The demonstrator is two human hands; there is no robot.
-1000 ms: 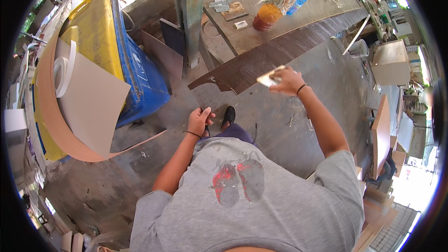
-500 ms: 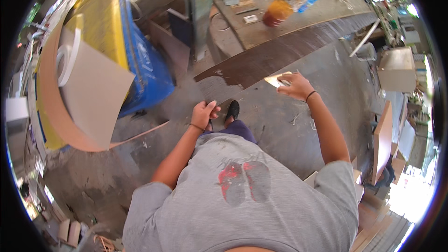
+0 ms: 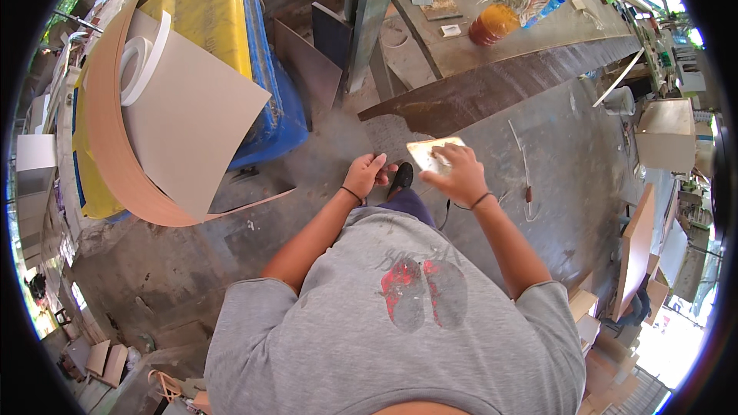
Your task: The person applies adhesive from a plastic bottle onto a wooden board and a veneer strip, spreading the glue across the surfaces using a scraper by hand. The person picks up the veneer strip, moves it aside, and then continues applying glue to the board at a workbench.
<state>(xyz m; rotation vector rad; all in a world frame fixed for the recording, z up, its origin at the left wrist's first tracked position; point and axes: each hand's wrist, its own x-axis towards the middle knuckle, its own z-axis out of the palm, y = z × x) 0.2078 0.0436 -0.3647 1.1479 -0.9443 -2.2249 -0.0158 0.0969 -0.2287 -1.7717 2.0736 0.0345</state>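
My right hand (image 3: pixel 461 173) is closed on a flat, pale yellow-and-white piece (image 3: pixel 425 155), pinched between thumb and fingers. Its exact kind does not show, and the fingers cover part of it. Close by on the left, my left hand (image 3: pixel 369 175) has loosely bent fingers with a gap under the thumb; nothing shows in it. A dark shoe (image 3: pixel 401 177) is visible just beyond that hand. Ahead of both hands runs a dark brown strip (image 3: pixel 500 86) along the near side of a grey-brown worktop (image 3: pixel 530 34).
A yellow-and-blue bin (image 3: pixel 288 119) stands left, with a beige sheet (image 3: pixel 192 115) and curved edging strip (image 3: pixel 104 115) against it. On the worktop is a bottle of amber liquid (image 3: pixel 492 24). A red-handled thin tool (image 3: pixel 528 194) lies on the floor. Boards (image 3: pixel 634 242) lean at right.
My right hand has come inward and nearer to my left hand, bringing the flat piece with it. The view has shifted, so the bin and worktop appear further right.
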